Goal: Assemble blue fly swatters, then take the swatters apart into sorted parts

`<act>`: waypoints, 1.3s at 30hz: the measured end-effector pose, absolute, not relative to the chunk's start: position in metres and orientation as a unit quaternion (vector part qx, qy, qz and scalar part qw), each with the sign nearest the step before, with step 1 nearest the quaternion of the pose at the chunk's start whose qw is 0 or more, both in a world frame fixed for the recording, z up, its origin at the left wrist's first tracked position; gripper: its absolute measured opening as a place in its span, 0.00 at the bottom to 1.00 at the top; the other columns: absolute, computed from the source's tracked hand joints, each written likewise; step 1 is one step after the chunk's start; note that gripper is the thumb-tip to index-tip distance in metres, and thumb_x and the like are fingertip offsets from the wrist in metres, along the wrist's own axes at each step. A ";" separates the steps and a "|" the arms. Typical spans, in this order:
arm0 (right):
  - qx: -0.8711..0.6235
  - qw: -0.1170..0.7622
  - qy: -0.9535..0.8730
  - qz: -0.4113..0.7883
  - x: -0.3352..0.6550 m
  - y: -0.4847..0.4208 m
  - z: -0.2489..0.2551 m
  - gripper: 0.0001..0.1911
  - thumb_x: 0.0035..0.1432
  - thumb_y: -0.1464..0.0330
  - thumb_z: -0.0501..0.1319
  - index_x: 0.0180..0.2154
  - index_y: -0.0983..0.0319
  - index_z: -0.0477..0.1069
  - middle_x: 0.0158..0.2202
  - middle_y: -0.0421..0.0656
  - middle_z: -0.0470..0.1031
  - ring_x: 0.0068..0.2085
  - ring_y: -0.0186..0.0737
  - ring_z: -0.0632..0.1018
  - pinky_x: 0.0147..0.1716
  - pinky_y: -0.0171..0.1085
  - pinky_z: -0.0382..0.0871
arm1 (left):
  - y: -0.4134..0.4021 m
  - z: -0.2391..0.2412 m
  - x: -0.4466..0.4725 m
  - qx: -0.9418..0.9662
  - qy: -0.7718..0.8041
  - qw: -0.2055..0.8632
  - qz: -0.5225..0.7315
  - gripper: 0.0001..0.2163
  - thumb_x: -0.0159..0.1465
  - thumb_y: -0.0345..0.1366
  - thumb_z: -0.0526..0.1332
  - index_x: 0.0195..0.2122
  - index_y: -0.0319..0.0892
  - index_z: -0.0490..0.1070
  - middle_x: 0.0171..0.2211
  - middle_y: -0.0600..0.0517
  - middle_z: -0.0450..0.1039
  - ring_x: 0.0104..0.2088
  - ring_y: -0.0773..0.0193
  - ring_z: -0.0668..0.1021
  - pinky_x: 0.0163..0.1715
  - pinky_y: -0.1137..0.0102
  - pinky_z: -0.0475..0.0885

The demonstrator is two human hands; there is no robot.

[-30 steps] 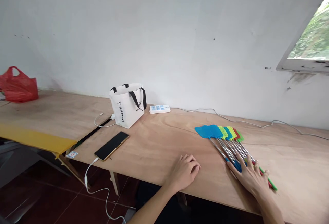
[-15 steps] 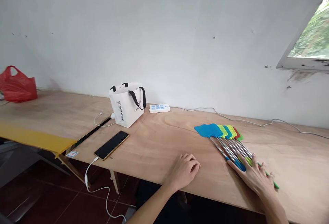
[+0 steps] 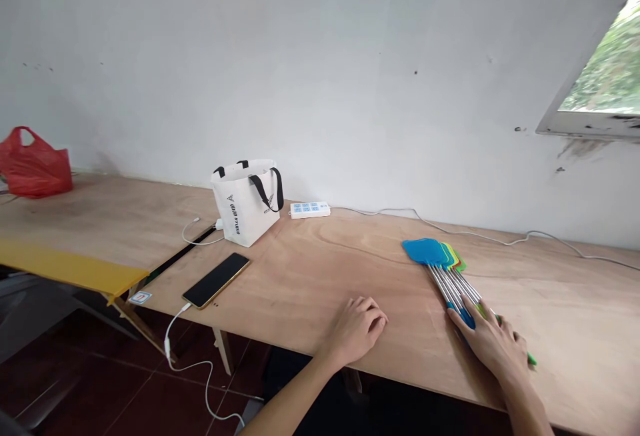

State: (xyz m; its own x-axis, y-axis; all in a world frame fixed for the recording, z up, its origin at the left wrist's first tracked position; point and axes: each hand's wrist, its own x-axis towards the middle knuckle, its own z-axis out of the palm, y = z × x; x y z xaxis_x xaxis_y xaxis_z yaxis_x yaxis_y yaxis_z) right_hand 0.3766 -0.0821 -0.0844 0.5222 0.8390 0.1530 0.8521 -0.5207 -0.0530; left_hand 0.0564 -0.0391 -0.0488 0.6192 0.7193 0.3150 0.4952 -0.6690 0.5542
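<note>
Several fly swatters lie in an overlapping row on the right part of the wooden table. Their heads are blue, yellow, red and green, on thin metal shafts, with coloured handles toward me. My right hand lies across the handles, fingers bent over them, thumb along the blue one at the left. A green handle end pokes out past its little finger. My left hand rests on the table left of the swatters, its fingers curled in loosely, and nothing shows in it.
A black phone on a white cable lies near the table's front edge. Behind it stand a white bag and a power strip, whose cord runs along the wall. A red plastic bag sits far left.
The swatters have drawn closer together under my right hand, their blue heads shifting right and overlapping more. My right fingers have come nearer each other. My left hand has stayed nearly still.
</note>
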 end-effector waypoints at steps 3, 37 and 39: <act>-0.873 0.063 -0.480 -0.054 0.372 -0.081 -0.083 0.40 0.63 0.42 0.35 0.68 0.50 0.58 0.71 0.46 0.57 0.65 0.65 0.63 0.58 0.62 0.59 | -0.039 -0.048 0.056 0.874 0.346 0.216 0.263 0.12 0.74 0.37 0.53 0.41 0.46 0.77 0.43 0.51 0.75 0.46 0.60 0.75 0.47 0.63 0.67; -0.891 0.063 -0.446 -0.055 0.344 -0.076 -0.076 0.39 0.64 0.42 0.36 0.70 0.47 0.54 0.71 0.48 0.56 0.64 0.66 0.64 0.59 0.62 0.54 | -0.040 -0.048 0.057 0.869 0.350 0.228 0.267 0.11 0.74 0.36 0.54 0.41 0.47 0.77 0.43 0.52 0.75 0.47 0.60 0.75 0.48 0.62 0.66; -0.891 0.062 -0.445 -0.057 0.343 -0.077 -0.076 0.39 0.64 0.42 0.36 0.70 0.47 0.53 0.71 0.48 0.56 0.64 0.66 0.64 0.59 0.62 0.55 | -0.039 -0.049 0.057 0.870 0.349 0.225 0.267 0.11 0.74 0.36 0.54 0.41 0.47 0.77 0.43 0.53 0.75 0.47 0.60 0.75 0.48 0.62 0.66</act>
